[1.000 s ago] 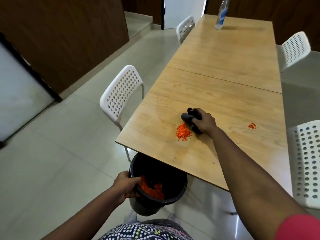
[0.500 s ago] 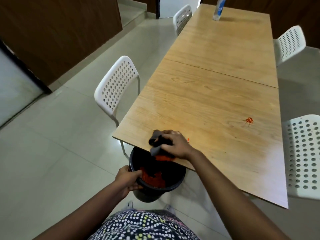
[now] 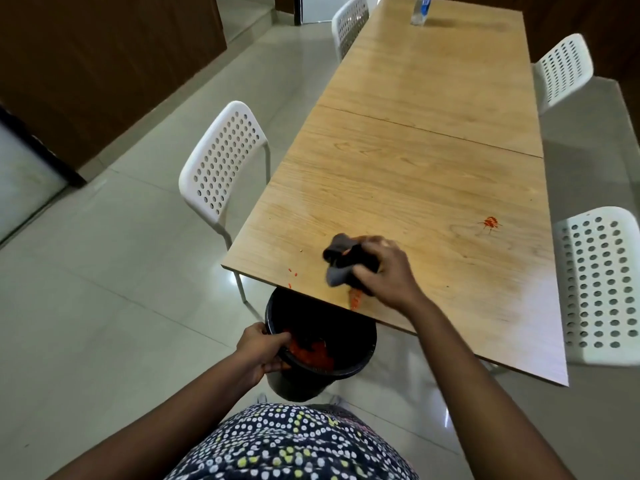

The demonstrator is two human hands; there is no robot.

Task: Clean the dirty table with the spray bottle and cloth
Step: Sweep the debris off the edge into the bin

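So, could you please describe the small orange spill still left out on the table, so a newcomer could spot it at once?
Start at the long wooden table and follow its right edge to the nearest white chair. Just left of that chair's back lies the small orange spill, alone on bare wood, well away from the hand-held cloth.

A long rectangular light-wood table (image 3: 415,161) has a thin seam running across its middle. Beyond the seam, at the far end, stands a clear plastic bottle with a blue label (image 3: 419,10). On the near side of the seam lie a small orange-red smear (image 3: 490,222) toward the right edge and scattered orange-red crumbs (image 3: 355,299) at the near edge.
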